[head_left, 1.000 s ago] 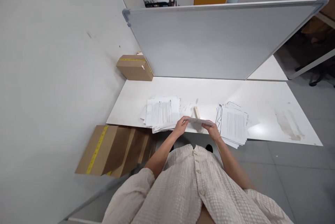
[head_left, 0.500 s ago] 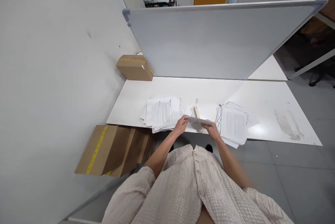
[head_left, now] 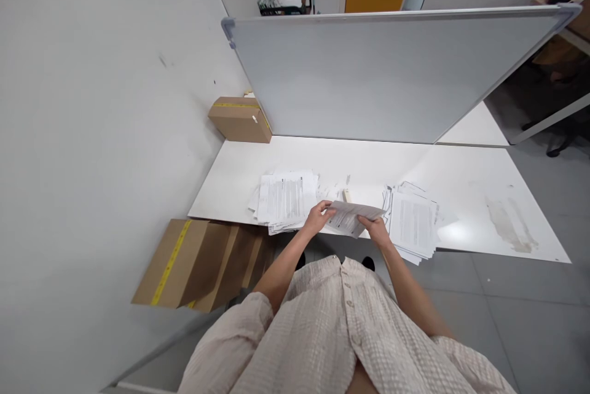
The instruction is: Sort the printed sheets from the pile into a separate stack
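Note:
I stand at a white table (head_left: 350, 157). Both hands hold a printed sheet of paper (head_left: 350, 217) just above the table's near edge. My left hand (head_left: 318, 218) pinches its left end and my right hand (head_left: 375, 229) grips its right end. The sheet is tilted with its printed face toward me. A loose pile of printed papers (head_left: 283, 199) lies on the table left of my hands, and a second pile (head_left: 412, 224) lies to the right. A small cream block (head_left: 346, 195) sits on the table just beyond the sheet, partly hidden by it.
A large whiteboard (head_left: 382, 71) leans at the back of the table. A cardboard box (head_left: 239, 118) sits at the table's far left corner. Flattened cardboard boxes (head_left: 198, 263) lean by the wall on the floor. A stain (head_left: 507, 222) marks the table's right side.
The sheet was held flat and edge-on before; now it is tipped up so its printed face shows. Both hands stay at the same spot.

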`<action>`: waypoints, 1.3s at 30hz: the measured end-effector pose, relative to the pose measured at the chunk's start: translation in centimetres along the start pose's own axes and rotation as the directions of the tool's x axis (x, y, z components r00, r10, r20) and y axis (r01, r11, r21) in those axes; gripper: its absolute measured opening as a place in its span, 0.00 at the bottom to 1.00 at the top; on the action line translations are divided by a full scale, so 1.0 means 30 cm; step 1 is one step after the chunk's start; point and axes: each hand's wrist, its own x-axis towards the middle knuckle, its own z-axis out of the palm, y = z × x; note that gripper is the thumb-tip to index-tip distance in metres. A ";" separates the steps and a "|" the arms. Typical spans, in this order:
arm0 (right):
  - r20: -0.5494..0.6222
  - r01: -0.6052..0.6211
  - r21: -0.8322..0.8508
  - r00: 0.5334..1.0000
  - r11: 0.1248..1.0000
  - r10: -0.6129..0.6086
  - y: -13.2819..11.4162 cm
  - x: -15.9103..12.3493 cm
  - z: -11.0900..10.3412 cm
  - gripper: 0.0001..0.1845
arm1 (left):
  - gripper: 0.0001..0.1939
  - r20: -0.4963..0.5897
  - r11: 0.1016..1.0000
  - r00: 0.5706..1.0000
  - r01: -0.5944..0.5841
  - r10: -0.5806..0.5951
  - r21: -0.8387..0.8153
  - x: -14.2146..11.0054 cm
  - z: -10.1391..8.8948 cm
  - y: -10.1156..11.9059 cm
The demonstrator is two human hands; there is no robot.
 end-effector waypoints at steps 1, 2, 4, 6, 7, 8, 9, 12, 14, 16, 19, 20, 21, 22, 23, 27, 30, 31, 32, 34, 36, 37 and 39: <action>-0.007 -0.014 0.054 1.000 0.998 0.014 -0.002 -0.005 0.004 0.23 | 0.15 0.018 1.000 1.000 0.020 -0.019 -0.018 0.001 -0.002 -0.001; 0.003 -0.030 0.098 1.000 0.995 0.030 -0.005 -0.010 0.006 0.24 | 0.15 0.036 0.998 0.998 0.050 -0.050 -0.023 0.002 -0.005 -0.002; 0.061 -0.056 0.124 0.997 0.991 0.049 -0.019 -0.021 -0.005 0.25 | 0.16 0.061 0.994 0.992 0.107 -0.107 0.003 0.003 -0.019 0.000; 0.078 -0.029 0.057 0.997 0.998 0.024 -0.049 -0.030 -0.037 0.25 | 0.15 0.055 0.992 0.993 0.099 -0.104 0.082 0.005 -0.039 0.014; 0.056 0.011 -0.003 0.998 1.000 -0.011 -0.069 -0.033 -0.060 0.26 | 0.15 0.052 0.987 0.996 0.067 -0.075 0.143 0.005 -0.051 0.027; 0.024 0.067 -0.076 0.998 0.995 -0.066 -0.092 -0.034 -0.085 0.26 | 0.14 0.056 0.976 0.998 0.021 -0.034 0.217 0.007 -0.060 0.043; 0.005 0.124 -0.164 0.992 0.979 -0.125 -0.116 -0.035 -0.109 0.27 | 0.13 0.072 0.954 0.997 -0.032 0.011 0.299 0.008 -0.067 0.061; 0.084 0.219 -0.419 0.976 0.881 -0.203 -0.178 -0.037 -0.156 0.27 | 0.11 0.173 0.837 0.974 -0.213 0.143 0.505 0.007 -0.057 0.116; 0.179 0.226 -0.491 0.971 0.841 -0.157 -0.191 -0.040 -0.159 0.24 | 0.10 0.249 0.746 0.943 -0.329 0.222 0.578 -0.002 -0.029 0.141; 0.277 0.225 -0.499 0.956 0.837 -0.091 -0.176 -0.043 -0.149 0.18 | 0.11 0.307 0.665 0.908 -0.417 0.283 0.620 -0.016 0.001 0.150; 0.388 0.292 -0.508 0.918 0.810 -0.087 -0.115 -0.051 -0.142 0.14 | 0.13 0.338 0.590 0.882 -0.471 0.329 0.655 -0.034 0.013 0.136; 0.405 0.332 -0.522 0.907 0.786 -0.114 -0.092 -0.054 -0.146 0.17 | 0.13 0.329 0.586 0.884 -0.466 0.331 0.663 -0.035 0.005 0.125; 0.414 0.371 -0.535 0.899 0.759 -0.147 -0.069 -0.056 -0.153 0.19 | 0.12 0.316 0.592 0.891 -0.452 0.326 0.667 -0.035 -0.009 0.112; 0.414 0.401 -0.546 0.893 0.735 -0.180 -0.048 -0.058 -0.162 0.21 | 0.11 0.297 0.607 0.901 -0.432 0.314 0.667 -0.032 -0.026 0.097; 0.410 0.420 -0.557 0.889 0.716 -0.203 -0.029 -0.059 -0.172 0.23 | 0.10 0.277 0.630 0.913 -0.408 0.300 0.661 -0.026 -0.045 0.080; 0.356 0.429 -0.555 0.897 0.713 -0.262 0.037 -0.053 -0.194 0.21 | 0.09 0.225 0.746 0.945 -0.326 0.238 0.580 0.003 -0.099 0.007; 0.279 0.405 -0.506 0.912 0.761 -0.300 0.081 -0.045 -0.183 0.17 | 0.09 0.179 0.821 0.971 -0.232 0.161 0.521 0.013 -0.099 -0.042; 0.251 0.387 -0.490 0.921 0.781 -0.299 0.091 -0.044 -0.178 0.16 | 0.09 0.156 0.840 0.980 -0.190 0.127 0.508 0.012 -0.094 -0.053; 0.225 0.366 -0.478 0.930 0.799 -0.291 0.097 -0.043 -0.173 0.15 | 0.09 0.136 0.857 0.986 -0.149 0.093 0.494 0.010 -0.088 -0.060; 0.188 0.319 -0.471 0.947 0.823 -0.260 0.094 -0.045 -0.167 0.14 | 0.09 0.107 0.892 0.993 -0.086 0.042 0.444 0.004 -0.079 -0.063; 0.165 0.252 -0.479 0.967 0.841 -0.196 0.070 -0.053 -0.166 0.14 | 0.09 0.070 0.932 0.997 -0.035 0.010 0.362 0.002 -0.073 -0.052; 0.160 0.210 -0.482 0.976 0.851 -0.150 0.053 -0.058 -0.167 0.14 | 0.10 0.050 0.949 0.999 -0.009 -0.007 0.314 0.003 -0.071 -0.045; 0.149 0.111 -0.483 0.988 0.868 -0.044 0.017 -0.071 -0.168 0.15 | 0.11 0.014 0.976 0.999 0.041 -0.045 0.215 0.010 -0.066 -0.032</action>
